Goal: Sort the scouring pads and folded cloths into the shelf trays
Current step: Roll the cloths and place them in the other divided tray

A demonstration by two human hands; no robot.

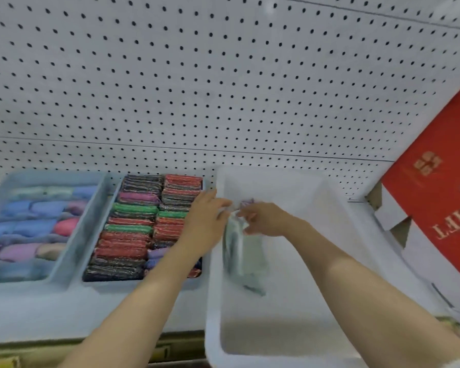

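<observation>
Pegboard wall (223, 88): trays (101, 197) left of white tray (213, 301) look full.
Right hand (263, 219) pinches its only cloth (239, 251); left hand (205, 221) grip, I can't tell.

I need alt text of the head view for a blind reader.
The right hand holds a pale cloth inside a white tray, the left hand at its top. Trays to the left hold scouring pads and folded cloths.

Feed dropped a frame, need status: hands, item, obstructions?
Right hand pinches pale cloth in white tray. Left hand at its top edge, grip blurred. Pad tray, cloth tray stocked to the left. Nothing blocking.
</observation>
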